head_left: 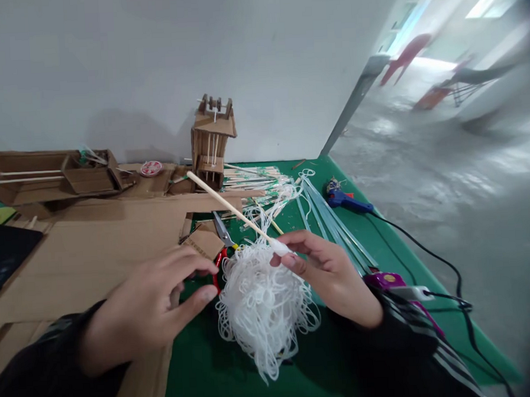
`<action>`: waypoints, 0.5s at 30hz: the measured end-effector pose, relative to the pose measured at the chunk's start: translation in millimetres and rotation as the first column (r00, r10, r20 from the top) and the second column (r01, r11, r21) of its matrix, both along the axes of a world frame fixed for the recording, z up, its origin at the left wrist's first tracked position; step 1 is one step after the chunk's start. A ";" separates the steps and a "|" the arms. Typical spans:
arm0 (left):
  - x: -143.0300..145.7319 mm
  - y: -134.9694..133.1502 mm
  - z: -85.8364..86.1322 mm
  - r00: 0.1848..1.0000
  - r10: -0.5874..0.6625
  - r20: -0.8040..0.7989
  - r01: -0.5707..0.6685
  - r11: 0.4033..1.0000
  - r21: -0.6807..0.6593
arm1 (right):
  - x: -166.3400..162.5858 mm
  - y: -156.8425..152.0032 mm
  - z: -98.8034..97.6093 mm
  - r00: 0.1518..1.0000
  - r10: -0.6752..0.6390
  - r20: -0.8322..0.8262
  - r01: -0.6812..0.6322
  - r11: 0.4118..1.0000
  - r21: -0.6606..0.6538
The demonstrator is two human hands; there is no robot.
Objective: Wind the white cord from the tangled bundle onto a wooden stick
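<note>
My right hand (324, 266) pinches a thin wooden stick (227, 206) by its lower end, where something white is wrapped round it. The stick points up and to the left. My left hand (163, 298) hovers over the cardboard, thumb and fingers apart, holding nothing. Between and below my hands sits a big loose tangle of white string (266, 305), with strands trailing to the back. Behind the tangle lie scissors (221, 257) with red handles, partly covered by it, beside a small cardboard piece (205, 240).
Cardboard models (212, 136) with sticks stand against the wall. Several sticks (255, 178) lie behind the string. Clear glue sticks (332, 218), a blue glue gun (347, 201) and a purple power strip (389, 281) with a cord are on the right. A black tablet-like object (10, 253) is at left.
</note>
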State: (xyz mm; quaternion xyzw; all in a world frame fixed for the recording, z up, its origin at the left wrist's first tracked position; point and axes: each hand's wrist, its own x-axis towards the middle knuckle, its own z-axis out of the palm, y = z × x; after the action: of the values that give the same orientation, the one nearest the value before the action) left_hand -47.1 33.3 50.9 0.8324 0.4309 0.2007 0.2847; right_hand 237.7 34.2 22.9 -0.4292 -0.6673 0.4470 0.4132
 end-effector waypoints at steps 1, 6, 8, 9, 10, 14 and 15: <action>8.1 0.5 -1.0 1.000 0.006 0.022 -0.006 1.000 0.018 | -3.3 -1.3 2.8 1.000 0.007 -0.020 -0.007 1.000 -0.011; 50.8 -1.3 -6.7 0.989 -0.058 0.138 0.081 0.983 -0.165 | -18.2 -8.7 18.6 0.995 0.052 -0.086 -0.056 0.997 -0.053; 61.6 -2.6 -9.9 0.984 -0.055 0.169 0.093 0.969 -0.229 | -21.8 -10.8 22.6 0.987 0.082 -0.135 -0.094 0.992 -0.086; 64.7 -3.3 -11.6 0.983 -0.044 0.177 0.086 0.966 -0.242 | -23.0 -11.3 23.9 0.983 0.090 -0.160 -0.107 0.989 -0.101; 66.4 -4.0 -13.3 0.982 -0.031 0.184 0.077 0.966 -0.248 | -23.9 -11.4 24.7 0.980 0.090 -0.180 -0.110 0.988 -0.107; 63.6 -7.5 -18.9 0.976 -0.011 0.218 0.071 0.961 -0.269 | -25.7 -8.3 24.8 0.980 0.012 -0.197 -0.027 0.997 -0.073; 62.2 -8.6 -19.8 0.970 -0.009 0.243 0.080 0.955 -0.285 | -26.1 -7.0 24.6 0.980 -0.011 -0.199 -0.002 0.998 -0.064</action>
State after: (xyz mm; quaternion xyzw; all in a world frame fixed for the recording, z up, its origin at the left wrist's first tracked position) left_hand 15.1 24.7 31.2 0.7603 0.3994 0.2270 0.4593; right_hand 211.6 27.1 47.4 -0.3970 -0.6069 0.5078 0.4649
